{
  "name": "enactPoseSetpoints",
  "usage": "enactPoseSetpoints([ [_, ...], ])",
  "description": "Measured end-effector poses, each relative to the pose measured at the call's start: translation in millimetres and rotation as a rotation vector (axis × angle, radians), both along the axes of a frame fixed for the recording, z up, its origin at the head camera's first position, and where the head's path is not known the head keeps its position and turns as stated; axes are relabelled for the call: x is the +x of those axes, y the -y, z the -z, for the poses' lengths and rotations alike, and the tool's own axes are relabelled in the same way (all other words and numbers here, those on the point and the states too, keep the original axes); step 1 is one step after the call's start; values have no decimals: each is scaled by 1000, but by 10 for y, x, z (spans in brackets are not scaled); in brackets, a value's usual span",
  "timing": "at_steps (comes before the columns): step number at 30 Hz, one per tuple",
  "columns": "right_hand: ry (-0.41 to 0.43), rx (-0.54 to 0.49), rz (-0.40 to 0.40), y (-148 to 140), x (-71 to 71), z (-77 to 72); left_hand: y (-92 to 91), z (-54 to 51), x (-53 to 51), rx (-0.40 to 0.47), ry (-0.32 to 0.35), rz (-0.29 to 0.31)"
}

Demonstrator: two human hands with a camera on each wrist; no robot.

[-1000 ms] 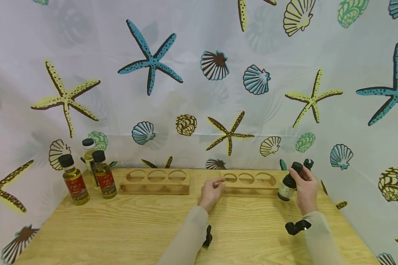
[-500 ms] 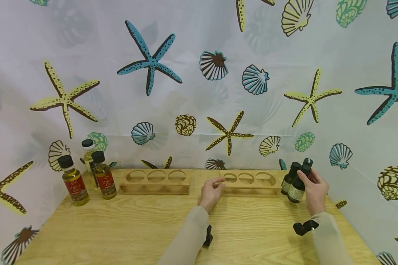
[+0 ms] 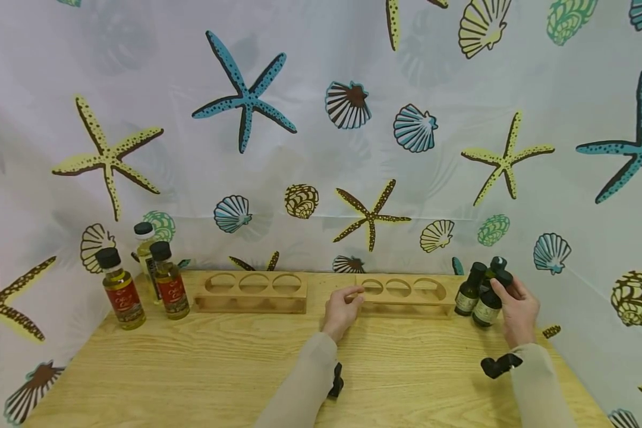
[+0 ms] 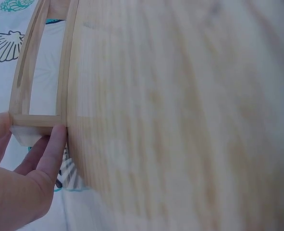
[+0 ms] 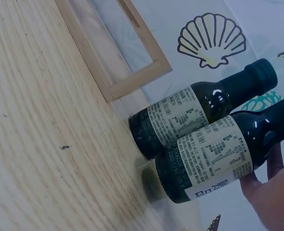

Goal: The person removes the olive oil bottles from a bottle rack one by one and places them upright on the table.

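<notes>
My right hand (image 3: 519, 312) holds a dark glass bottle (image 3: 487, 310) by its neck and black cap, thumb on the near side. Close on its left stands a second dark bottle (image 3: 468, 297), with a pale printed label (image 5: 178, 113) in the right wrist view. A third dark bottle (image 3: 496, 266) is mostly hidden behind these two. Whether the held bottle's base touches the table cannot be told. My left hand (image 3: 342, 310) grips the left end of a wooden rack (image 3: 406, 309) with round holes; in the left wrist view the thumb and fingers (image 4: 53, 156) meet its end corners.
A second wooden rack (image 3: 251, 306) stands farther left. Beyond it are two oil bottles with red labels (image 3: 124, 302) and a clear bottle of yellow oil (image 3: 151, 267). A curtain printed with shells and starfish (image 3: 299, 148) hangs around the wooden table (image 3: 219, 368).
My right hand has moved right with the held bottle, away from the rack's end, uncovering the second dark bottle to its left. The left hand stays at the rack.
</notes>
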State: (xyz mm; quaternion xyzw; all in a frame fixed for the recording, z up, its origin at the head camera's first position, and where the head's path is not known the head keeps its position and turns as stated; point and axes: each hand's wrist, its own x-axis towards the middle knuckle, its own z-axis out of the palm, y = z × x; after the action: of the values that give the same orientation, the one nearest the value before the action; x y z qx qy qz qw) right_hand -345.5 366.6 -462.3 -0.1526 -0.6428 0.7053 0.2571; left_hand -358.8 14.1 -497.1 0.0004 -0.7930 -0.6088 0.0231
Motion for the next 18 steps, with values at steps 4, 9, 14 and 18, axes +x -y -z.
enactPoseSetpoints([
  [4, -36, 29, -7, -53, -37, 102, -5, -1, -5, -3, 3, -4],
  [9, -15, 33, 5, -50, -62, 117, -13, -5, -4, 3, 4, -4],
  [14, 63, 34, 6, -22, -43, 48, -5, -3, 10, -1, 15, -6],
  [18, 87, 3, 9, -40, -35, 46, 2, 2, 14, 2, 14, -1],
])
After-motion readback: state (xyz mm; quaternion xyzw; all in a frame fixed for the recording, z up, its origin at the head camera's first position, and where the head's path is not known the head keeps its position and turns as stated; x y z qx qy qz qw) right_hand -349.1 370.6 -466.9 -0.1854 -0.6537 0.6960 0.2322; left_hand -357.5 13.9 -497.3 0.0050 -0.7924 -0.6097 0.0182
